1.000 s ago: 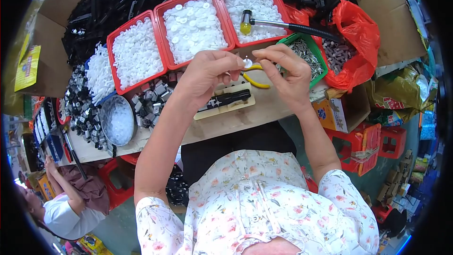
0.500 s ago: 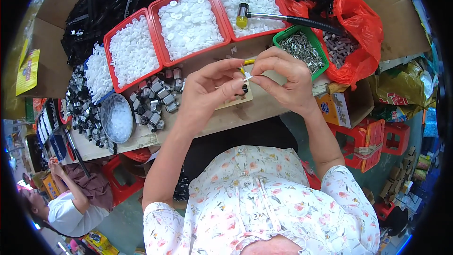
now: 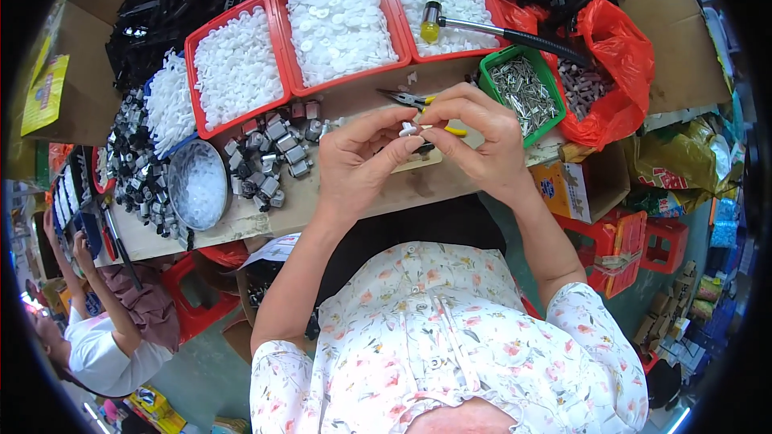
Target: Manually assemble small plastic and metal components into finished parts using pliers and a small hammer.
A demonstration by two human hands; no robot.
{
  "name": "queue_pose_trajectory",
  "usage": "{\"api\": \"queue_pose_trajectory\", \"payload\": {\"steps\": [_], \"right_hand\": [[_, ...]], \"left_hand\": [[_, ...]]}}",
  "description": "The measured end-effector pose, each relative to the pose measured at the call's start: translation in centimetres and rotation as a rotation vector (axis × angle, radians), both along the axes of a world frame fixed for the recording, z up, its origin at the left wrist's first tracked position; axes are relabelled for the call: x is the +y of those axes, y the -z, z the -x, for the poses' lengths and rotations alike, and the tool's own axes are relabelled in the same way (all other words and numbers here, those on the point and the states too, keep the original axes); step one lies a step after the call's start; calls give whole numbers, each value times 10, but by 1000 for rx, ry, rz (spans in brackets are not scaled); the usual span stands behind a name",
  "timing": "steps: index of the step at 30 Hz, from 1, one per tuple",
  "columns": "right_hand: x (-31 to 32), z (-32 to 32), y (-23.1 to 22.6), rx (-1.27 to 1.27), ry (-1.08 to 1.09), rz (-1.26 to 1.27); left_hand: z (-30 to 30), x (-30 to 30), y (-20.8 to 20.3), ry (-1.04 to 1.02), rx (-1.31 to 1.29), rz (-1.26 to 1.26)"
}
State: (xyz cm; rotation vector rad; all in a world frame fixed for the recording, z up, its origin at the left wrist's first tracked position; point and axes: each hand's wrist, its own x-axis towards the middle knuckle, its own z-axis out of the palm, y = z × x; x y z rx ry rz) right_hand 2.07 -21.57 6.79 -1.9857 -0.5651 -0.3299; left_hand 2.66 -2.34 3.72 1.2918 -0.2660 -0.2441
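Above the near edge of the table, a small white plastic part (image 3: 408,128) sits between the thumb and fingers of my left hand (image 3: 362,159). Close against it from the right comes my right hand (image 3: 484,143), its thumb and forefinger pinched together; what lies between these tips is too small to make out. Behind my fingers, pliers (image 3: 408,99) with yellow handles lie on the table, partly hidden by my right hand. Below my hands a light-coloured block (image 3: 418,162) shows in part.
Red trays (image 3: 285,40) of white plastic parts stand behind, with a yellow-and-black-headed hammer (image 3: 498,30) across the right one. A green tray (image 3: 556,104) holds metal pins. Left are metal-and-black pieces (image 3: 269,161) and a round bowl (image 3: 198,223). Another person (image 3: 112,345) sits far left.
The view has shifted a little. Both hands have turned, and the white part now sits deeper in my left fingertips. More of the pliers shows. The other person's arms have lifted toward the table.
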Motion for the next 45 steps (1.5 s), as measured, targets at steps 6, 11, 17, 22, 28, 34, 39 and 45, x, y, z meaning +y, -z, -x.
{"api": "queue_pose_trajectory", "payload": {"steps": [6, 11, 17, 22, 28, 34, 39, 45], "right_hand": [[11, 7, 8, 128, 43, -123], [15, 8, 5, 154, 22, -128], [12, 11, 15, 167, 46, -133], [16, 11, 22, 104, -11, -134], [21, 5, 41, -51, 46, 99], [27, 0, 44, -78, 14, 254], [24, -3, 37, -53, -52, 326], [23, -6, 32, 34, -80, 361]], "left_hand": [[6, -2, 5, -92, -110, 36], [12, 5, 11, -54, -94, 7], [15, 8, 11, -68, -98, -28], [19, 11, 3, -128, -176, -189], [25, 35, 12, -331, -497, -653], [34, 41, 30, -378, -828, -872], [36, 40, 39, -328, -956, -945], [38, 35, 42, -300, -1013, -1046]]}}
